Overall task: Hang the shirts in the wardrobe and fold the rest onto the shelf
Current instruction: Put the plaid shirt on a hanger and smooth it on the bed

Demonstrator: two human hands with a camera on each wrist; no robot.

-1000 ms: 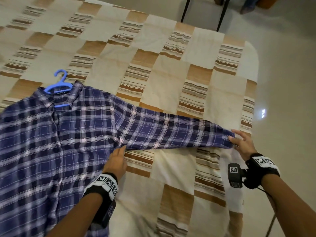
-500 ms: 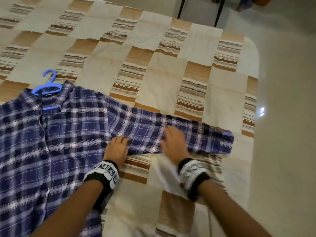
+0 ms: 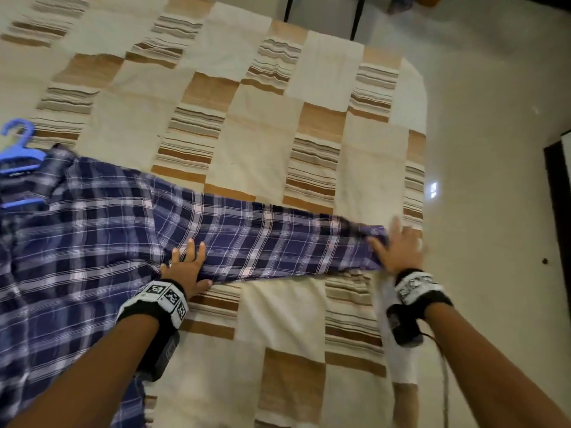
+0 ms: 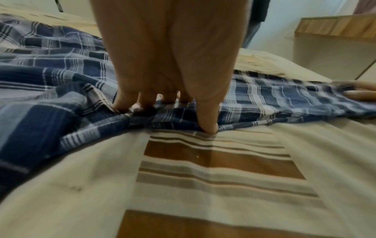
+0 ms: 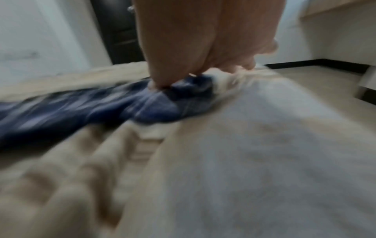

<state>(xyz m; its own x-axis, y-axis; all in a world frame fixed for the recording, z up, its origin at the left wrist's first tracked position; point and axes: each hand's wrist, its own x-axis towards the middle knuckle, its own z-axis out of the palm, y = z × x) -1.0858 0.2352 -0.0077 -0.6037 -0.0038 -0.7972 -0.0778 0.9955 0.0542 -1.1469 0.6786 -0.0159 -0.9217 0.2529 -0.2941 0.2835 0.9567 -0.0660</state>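
- Head view: the plaid shirt [image 3: 92, 242] lies on the bed [image 3: 278, 134], its sleeve between my flat, spread left hand [image 3: 185, 267] and spread right hand [image 3: 398, 248] at the cuff; blue hanger [image 3: 18, 162] inside the collar.
- Left wrist view: fingertips [image 4: 207, 125] press the sleeve; it may bunch.
- Right wrist view: blurred; the cuff could slip off the bed's edge.

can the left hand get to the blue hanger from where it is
Probably yes. The left hand presses flat at the shirt armpit, and the hanger sticks out of the collar beyond it. Only flat shirt lies between; nothing blocks the way.
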